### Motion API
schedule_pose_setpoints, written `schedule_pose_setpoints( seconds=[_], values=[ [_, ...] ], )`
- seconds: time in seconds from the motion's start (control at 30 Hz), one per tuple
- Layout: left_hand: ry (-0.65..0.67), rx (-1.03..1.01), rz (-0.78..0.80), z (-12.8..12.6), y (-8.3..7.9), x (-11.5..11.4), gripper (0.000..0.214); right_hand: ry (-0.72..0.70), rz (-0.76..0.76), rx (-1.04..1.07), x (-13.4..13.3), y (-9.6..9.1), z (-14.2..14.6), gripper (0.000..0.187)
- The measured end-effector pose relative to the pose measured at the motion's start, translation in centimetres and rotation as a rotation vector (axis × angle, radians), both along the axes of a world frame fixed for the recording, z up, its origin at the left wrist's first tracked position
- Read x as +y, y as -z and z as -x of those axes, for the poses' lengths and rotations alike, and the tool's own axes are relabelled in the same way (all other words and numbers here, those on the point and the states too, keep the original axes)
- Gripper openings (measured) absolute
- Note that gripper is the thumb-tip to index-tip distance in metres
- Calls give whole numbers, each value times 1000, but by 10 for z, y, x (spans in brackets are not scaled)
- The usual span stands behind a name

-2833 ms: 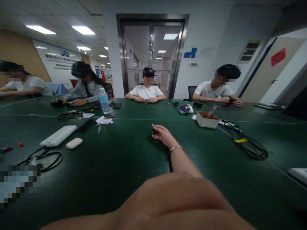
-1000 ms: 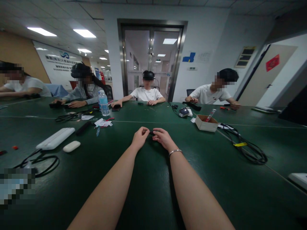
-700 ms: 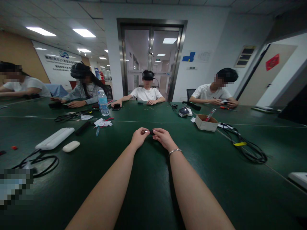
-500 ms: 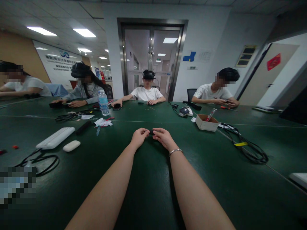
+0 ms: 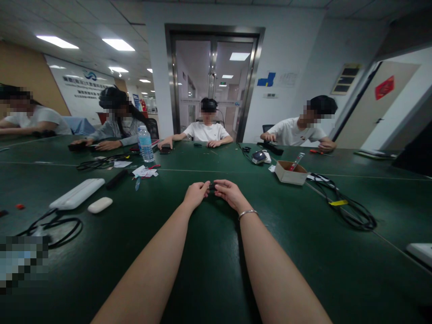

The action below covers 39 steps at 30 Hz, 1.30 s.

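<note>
Between the fingertips of both hands is a small black object (image 5: 212,186), its kind too small to make out. My left hand (image 5: 196,194) pinches its left end. On the other end, the fingers of my right hand (image 5: 228,192) are closed, with a silver bangle at that wrist. Both forearms reach forward over the green table (image 5: 212,252), and the fingers partly cover the object.
Left of my arms lie a white power bank (image 5: 77,193), a white oval case (image 5: 100,205) and a black cable. Farther off stand a water bottle (image 5: 145,145) and an open cardboard box (image 5: 290,173). Coiled cables (image 5: 351,209) lie at right. Several people sit around the table.
My hands stay almost in place, with slightly more of the black object showing between them. At the right, a person's hand has moved left to a black item on the table.
</note>
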<state>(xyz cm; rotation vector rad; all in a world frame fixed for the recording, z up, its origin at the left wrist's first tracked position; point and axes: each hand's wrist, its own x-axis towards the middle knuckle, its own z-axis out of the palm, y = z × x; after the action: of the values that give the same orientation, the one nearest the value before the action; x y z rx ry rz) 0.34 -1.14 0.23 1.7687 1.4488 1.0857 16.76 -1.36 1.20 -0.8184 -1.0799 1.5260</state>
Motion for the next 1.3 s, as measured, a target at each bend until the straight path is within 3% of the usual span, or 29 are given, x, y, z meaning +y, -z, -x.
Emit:
schedule_pose_setpoints(
  seconds=[0.43,0.7,1.0,1.3],
  values=[
    [-56,138,-135,-3,-4,-8,47,18,45,-59,0,-3,4,10],
    [23,-136,-214,-2,4,1,21,41,49,-86,1,-3,5,16],
    [107,-385,-183,-3,3,3,20,65,29,-78,-1,-4,5,21],
    [65,-230,-110,3,9,8,23,77,31,-47,3,3,4,18]
  ],
)
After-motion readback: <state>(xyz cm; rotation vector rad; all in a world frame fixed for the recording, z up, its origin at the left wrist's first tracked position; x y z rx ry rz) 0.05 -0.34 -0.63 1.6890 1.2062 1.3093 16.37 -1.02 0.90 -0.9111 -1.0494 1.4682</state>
